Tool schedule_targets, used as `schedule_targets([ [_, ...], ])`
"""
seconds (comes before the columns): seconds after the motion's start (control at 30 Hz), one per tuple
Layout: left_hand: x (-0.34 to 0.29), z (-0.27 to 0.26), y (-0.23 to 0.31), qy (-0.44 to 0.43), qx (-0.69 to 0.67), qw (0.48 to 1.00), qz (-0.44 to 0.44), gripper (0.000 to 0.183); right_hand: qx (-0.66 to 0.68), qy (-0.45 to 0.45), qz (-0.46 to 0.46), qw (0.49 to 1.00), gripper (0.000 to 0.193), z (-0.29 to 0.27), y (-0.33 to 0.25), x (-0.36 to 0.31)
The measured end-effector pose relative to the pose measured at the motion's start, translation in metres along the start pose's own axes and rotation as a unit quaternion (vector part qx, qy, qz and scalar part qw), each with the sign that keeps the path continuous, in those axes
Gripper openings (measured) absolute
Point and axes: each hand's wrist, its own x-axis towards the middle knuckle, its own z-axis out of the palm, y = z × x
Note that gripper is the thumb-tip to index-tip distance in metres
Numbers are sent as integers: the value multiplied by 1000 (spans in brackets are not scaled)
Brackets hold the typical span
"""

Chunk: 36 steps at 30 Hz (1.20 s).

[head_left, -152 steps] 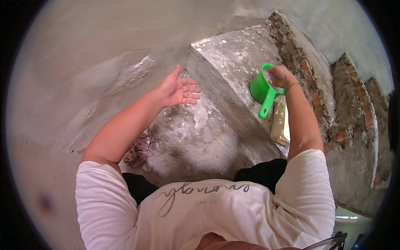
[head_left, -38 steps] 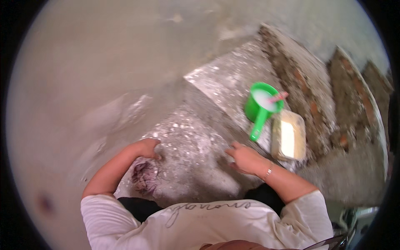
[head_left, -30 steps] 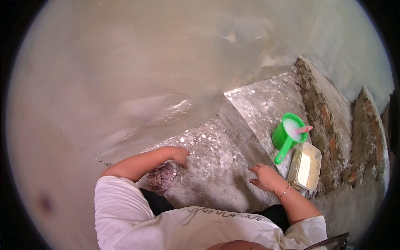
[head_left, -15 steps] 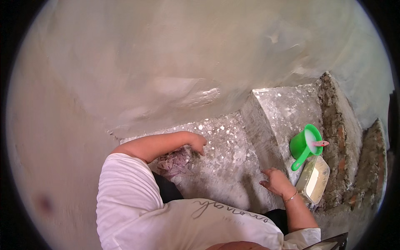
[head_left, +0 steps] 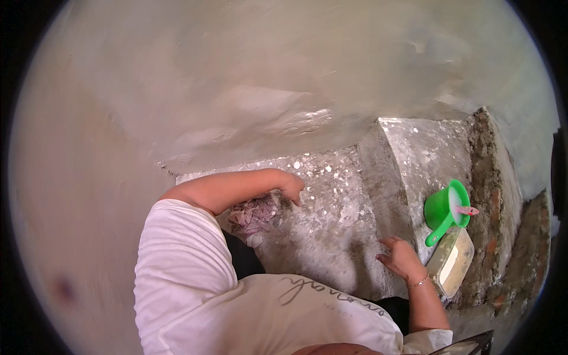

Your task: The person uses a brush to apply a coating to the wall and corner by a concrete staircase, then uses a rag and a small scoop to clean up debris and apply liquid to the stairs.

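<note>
My left hand (head_left: pixel 291 189) reaches across the speckled concrete floor, just beyond a crumpled purplish cloth (head_left: pixel 254 214). It is bent down at the wrist, and most of its fingers are hidden under the back of the hand. No object shows in it. My right hand (head_left: pixel 402 259) hovers beside the step's riser, its thumb and fingers apart and nothing held. A thin bracelet circles that wrist. Right of it, on the step, stands a green plastic dipper (head_left: pixel 438 208) with whitish liquid, and a pinkish handle (head_left: pixel 468 210) sticks out over its rim. A rectangular tub (head_left: pixel 439 260) sits tilted against the dipper's near side.
A smooth plastered wall (head_left: pixel 236 71) curves along the far and left sides. The concrete step (head_left: pixel 423 142) rises to the right, and rough steps with exposed brick (head_left: pixel 491 219) climb further right. White flecks dot the floor (head_left: pixel 331 195).
The view has shifted slightly, so floor, steps and dipper sit further right. My left hand stays beside the cloth in much the same pose. My right hand remains open near the riser.
</note>
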Motion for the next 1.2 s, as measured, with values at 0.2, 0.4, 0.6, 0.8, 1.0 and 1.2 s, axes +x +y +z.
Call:
schedule_targets([
  [0.2, -37, -21, -31, 108, -48, 993, 21, 77, 15, -6, 20, 1000, 42, 5, 10, 0],
  [0.4, -55, 6, -73, 134, -95, 984, -63, 73, 20, -29, 39, 999, 43, 5, 10, 4],
  [0.6, -30, 42, -66, -15, -69, 996, -49, 65, -12, 1, -15, 1000, 44, 14, 17, 10],
  [0.8, -34, 35, -62, 46, -63, 992, -99, 59, -12, -16, 11, 1000, 43, 13, 10, 12],
  [1.0, -37, 28, -55, 151, -21, 978, -141, 61, -6, -16, 23, 1000, 42, 10, 4, 12],
  [1.2, -35, 33, -48, 168, 5, 979, -116, 60, -19, -16, 11, 1000, 42, 11, 11, 13],
])
